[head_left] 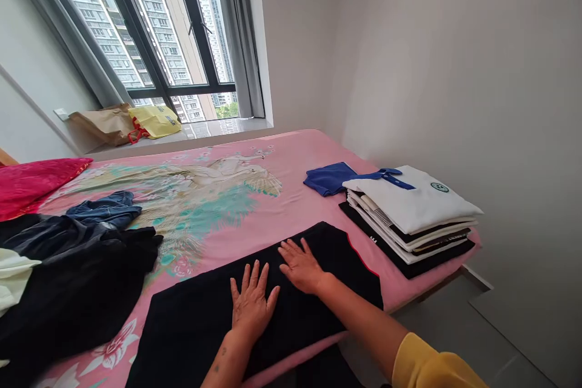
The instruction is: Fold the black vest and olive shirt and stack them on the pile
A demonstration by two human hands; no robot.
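Note:
A black garment with a thin red edge at its right end lies spread along the near side of the bed; its exact kind I cannot tell. My left hand rests flat on its middle, fingers apart. Just to the right and a little farther up, my right hand also presses flat on the black cloth with spread fingers. Neither hand grips anything. Right of the garment stands a stack of folded clothes, topped by a white polo shirt with a blue collar and a round green badge.
Beside the stack lies a folded blue garment. Loose dark clothes and blue jeans are heaped on the left, near a red pillow. A pink patterned sheet covers the bed. Bags sit on the windowsill.

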